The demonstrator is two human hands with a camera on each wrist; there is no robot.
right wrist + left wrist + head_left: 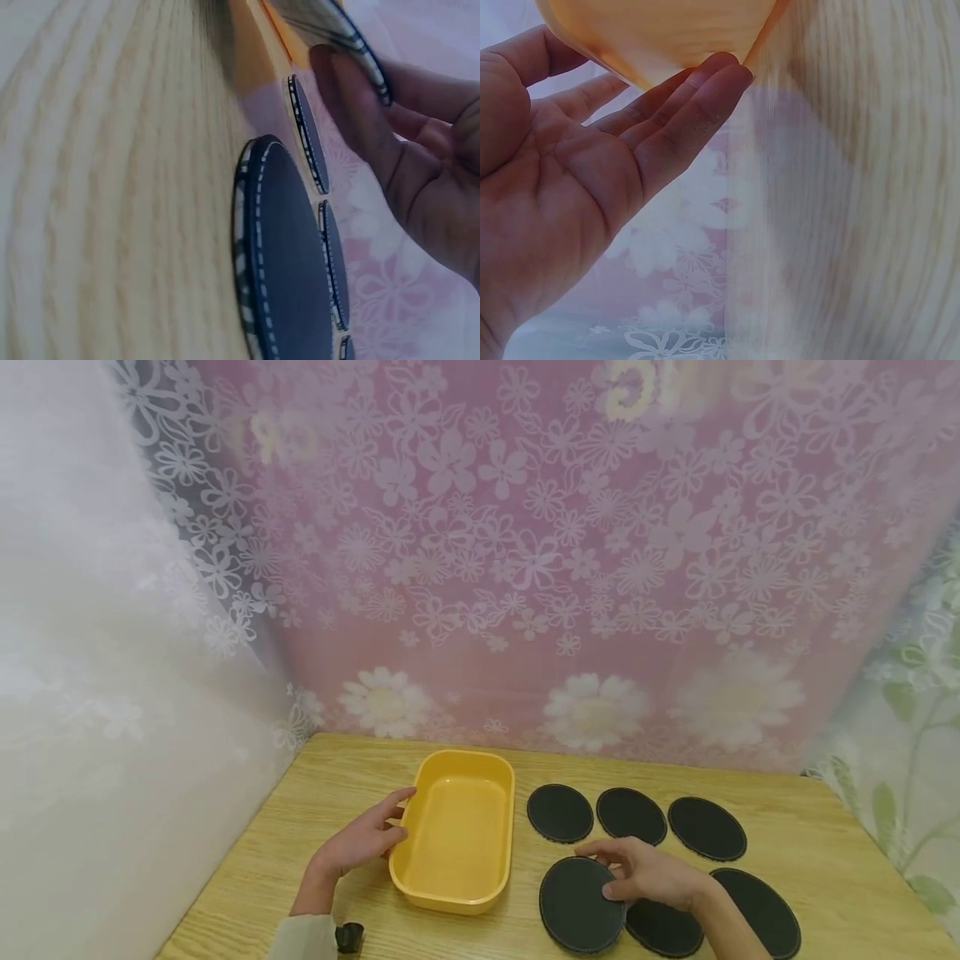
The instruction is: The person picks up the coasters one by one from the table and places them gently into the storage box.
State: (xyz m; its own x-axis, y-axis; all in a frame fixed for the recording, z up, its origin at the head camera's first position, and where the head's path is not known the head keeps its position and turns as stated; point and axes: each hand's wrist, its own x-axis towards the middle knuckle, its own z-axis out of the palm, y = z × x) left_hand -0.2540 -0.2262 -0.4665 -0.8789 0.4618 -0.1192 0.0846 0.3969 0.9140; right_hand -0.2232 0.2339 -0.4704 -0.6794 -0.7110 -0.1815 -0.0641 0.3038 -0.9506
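Observation:
A yellow plastic tray [457,831] stands empty on the wooden table [817,835]. My left hand [397,817] rests with straight fingers against the tray's left wall; the left wrist view shows the fingertips [720,71] touching the tray [652,30]. To the tray's right, my right hand [597,871] pinches the edge of a black oval coaster [576,906]. In the right wrist view that coaster [341,34] is tilted up off the table, held between the fingers [352,112] and thumb.
Three more black coasters [631,815] lie in a row behind the right hand, and two lie at the front right [759,910]. Flowered curtains close in the table at the back and on both sides. A small black object [349,937] sits by my left sleeve.

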